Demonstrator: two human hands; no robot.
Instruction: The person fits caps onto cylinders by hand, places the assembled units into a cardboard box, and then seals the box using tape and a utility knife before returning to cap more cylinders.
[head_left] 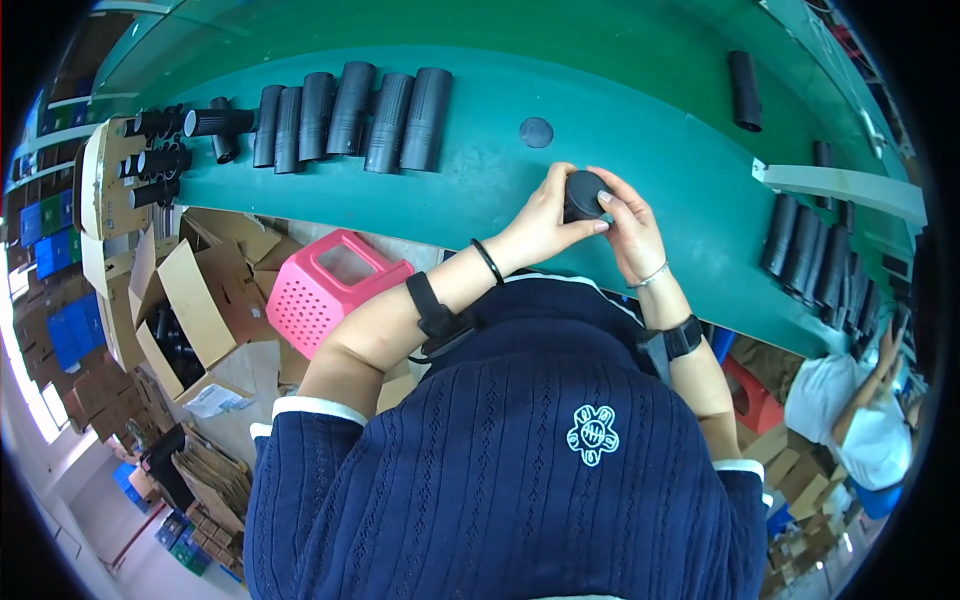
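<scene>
Both my hands hold a black cylinder [584, 196] by its rounded end, just above the near part of the green table. Its flat round face points up toward me, and its length is hidden. My left hand [548, 225] curls around its left side, thumb along the near edge. My right hand [630, 228] grips the right side, with the thumb pressed on the top face. A flat dark disc [536, 132] lies on the table a little beyond my hands.
Several ribbed black cylinders [350, 110] stand in a row on the green table [480, 200] at left. More cylinders [800, 250] line the right, near a white bar [840, 190]. A pink stool [310, 295] and open carton [195, 310] are at lower left. Another person [850, 410] sits at far right.
</scene>
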